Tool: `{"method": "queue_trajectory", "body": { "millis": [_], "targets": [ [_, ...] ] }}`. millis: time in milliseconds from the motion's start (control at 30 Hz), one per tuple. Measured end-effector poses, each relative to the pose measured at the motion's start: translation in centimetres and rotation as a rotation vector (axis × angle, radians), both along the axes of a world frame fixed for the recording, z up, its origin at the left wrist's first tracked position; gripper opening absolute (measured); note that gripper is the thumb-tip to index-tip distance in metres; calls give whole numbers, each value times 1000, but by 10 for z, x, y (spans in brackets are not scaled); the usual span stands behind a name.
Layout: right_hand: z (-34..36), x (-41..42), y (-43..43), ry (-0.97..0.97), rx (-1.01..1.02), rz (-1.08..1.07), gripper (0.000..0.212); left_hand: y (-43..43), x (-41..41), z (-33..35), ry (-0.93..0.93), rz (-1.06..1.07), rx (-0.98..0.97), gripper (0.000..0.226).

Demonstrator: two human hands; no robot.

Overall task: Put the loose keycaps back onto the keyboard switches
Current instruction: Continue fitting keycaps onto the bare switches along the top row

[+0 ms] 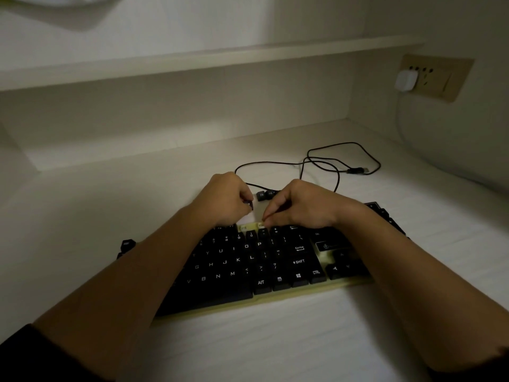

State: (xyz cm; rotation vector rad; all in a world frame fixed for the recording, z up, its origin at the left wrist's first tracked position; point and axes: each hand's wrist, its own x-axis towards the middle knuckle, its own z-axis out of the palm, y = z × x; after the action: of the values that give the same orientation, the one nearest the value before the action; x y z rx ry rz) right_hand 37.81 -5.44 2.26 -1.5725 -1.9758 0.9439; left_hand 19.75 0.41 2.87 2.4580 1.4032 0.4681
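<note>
A black keyboard [248, 268] with a pale yellow base lies on the white desk [110, 205]. In its top row a gap shows bare pale switches [249, 226]. My left hand [224, 199] hovers just behind that gap and pinches a small black keycap [249, 203] in its fingertips. My right hand [300, 206] has curled fingers, their tips pressing down at the right end of the gap. Two loose black keycaps [265, 194] lie on the desk between my hands, behind the keyboard. More loose keycaps [126, 247] lie left of my left forearm.
The keyboard's black cable [325, 161] loops over the desk behind my hands and ends in a USB plug [356, 170]. A wall socket with a white charger [405, 80] is at the upper right. A shelf [192, 62] runs above the desk's back.
</note>
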Motion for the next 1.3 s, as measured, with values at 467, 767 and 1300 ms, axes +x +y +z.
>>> {"method": "queue_trajectory", "body": {
  "millis": [467,767,1300],
  "targets": [
    [-1,-6,2,-12,42,-42,8,-25,-38,20,-162,-188,-180,21],
    [-2,-8,3,-21,48,-60,12,-23,-45,17,-113,-220,-178,15],
    [-2,-8,2,-1,35,-47,11,-27,-43,9,-145,-175,-94,8]
  ]
}}
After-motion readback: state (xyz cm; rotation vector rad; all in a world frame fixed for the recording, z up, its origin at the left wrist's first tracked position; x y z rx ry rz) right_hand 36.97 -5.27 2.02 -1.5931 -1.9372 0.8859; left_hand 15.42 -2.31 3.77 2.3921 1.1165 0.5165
